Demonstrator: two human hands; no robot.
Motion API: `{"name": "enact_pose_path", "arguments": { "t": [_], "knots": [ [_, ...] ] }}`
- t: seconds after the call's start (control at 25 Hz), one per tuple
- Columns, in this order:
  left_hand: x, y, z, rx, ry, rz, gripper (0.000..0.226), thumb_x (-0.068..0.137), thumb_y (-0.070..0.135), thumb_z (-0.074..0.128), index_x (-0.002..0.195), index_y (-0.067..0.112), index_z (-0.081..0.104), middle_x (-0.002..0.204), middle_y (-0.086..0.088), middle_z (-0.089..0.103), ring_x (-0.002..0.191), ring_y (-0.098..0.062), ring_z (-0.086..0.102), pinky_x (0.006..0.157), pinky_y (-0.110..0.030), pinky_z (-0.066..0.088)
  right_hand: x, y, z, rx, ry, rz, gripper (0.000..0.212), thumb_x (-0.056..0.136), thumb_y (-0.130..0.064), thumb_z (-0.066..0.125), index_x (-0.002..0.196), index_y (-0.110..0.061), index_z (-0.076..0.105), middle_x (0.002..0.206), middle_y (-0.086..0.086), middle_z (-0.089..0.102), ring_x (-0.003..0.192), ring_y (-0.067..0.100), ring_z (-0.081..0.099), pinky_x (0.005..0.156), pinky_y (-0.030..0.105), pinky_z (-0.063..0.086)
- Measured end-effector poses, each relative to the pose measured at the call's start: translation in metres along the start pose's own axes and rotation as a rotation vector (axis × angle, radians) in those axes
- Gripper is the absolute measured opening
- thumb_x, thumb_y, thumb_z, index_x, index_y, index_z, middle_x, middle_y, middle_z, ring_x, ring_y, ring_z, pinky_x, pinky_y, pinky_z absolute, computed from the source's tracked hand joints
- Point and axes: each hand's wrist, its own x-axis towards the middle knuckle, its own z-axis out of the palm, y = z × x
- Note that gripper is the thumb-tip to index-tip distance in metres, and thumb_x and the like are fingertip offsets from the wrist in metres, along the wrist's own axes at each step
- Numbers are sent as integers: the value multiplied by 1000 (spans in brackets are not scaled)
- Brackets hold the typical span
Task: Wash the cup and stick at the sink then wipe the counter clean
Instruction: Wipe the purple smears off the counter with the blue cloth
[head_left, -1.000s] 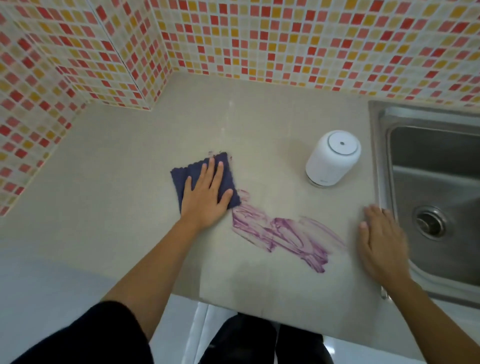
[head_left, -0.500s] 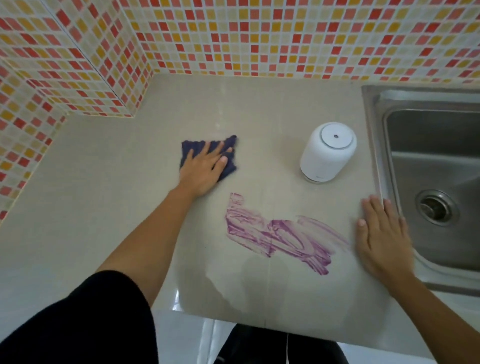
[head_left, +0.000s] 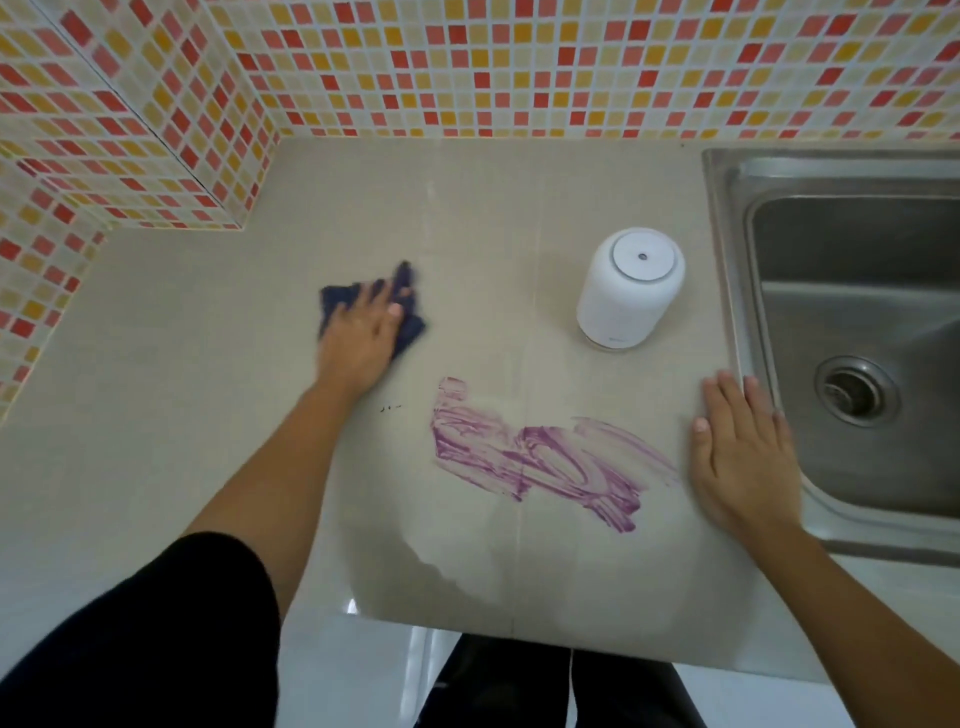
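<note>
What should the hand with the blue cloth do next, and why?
Probably slide the cloth toward the person and to the right, onto the purple smear. The left hand presses the cloth on the counter beyond the smear's left end, and the smear is not yet wiped away. The right hand rests flat beside the sink, out of the path.

The worktop (head_left: 208, 389) is plain beige, streaked with a purple smear (head_left: 545, 457). The cloth (head_left: 410, 327) is navy. The canister (head_left: 623, 301) is white, the sink (head_left: 841, 322) steel grey. The wall (head_left: 467, 62) is a red, orange, pink and cream mosaic. The sleeve (head_left: 156, 634) is black.
</note>
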Motion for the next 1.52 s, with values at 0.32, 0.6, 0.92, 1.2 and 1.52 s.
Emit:
{"name": "enact_pose_path", "arguments": {
  "t": [0.32, 0.6, 0.92, 1.2, 1.52],
  "knots": [
    [-168, -74, -7, 25, 102, -283, 49, 99, 33, 21, 144, 19, 34, 151, -10, 34, 141, -25, 25, 111, -52, 19, -1, -1, 0, -25, -26, 4, 60, 93, -38, 12, 147, -14, 21, 157, 4, 16, 145, 22, 6, 116, 43, 6],
    [-118, 92, 46, -22, 25, -28, 66, 91, 31, 3, 141, 7, 38, 147, -15, 39, 138, -32, 32, 111, -50, 22, -1, 1, -1, 18, -27, -9, 62, 91, -39, 8, 147, -14, 20, 157, 2, 15, 145, 21, 4, 116, 42, 4],
    [-84, 62, 27, 68, 62, -113, 46, 100, 27, 23, 141, 15, 39, 148, -10, 38, 136, -29, 31, 110, -48, 25, -3, 3, -1, 31, -23, -33, 58, 93, -36, 14, 146, -12, 25, 156, 5, 20, 145, 23, 9, 115, 42, 4],
    [-130, 73, 46, 99, -73, 470, 49, 100, 34, 20, 137, 16, 46, 146, -1, 42, 137, -20, 35, 109, -40, 28, 59, -33, -33, 650, -58, -9, 75, 74, -28, 69, 138, -11, 32, 141, 7, 40, 131, 21, 36, 110, 28, 23],
    [32, 34, 21, 124, 83, 150, 54, 97, 33, 18, 139, 10, 42, 143, -16, 43, 132, -31, 36, 104, -49, 30, 120, -56, -35, 852, -183, -103, 89, 57, -23, 89, 130, -24, 38, 108, -16, 55, 98, 2, 55, 88, 19, 47]
  ]
}}
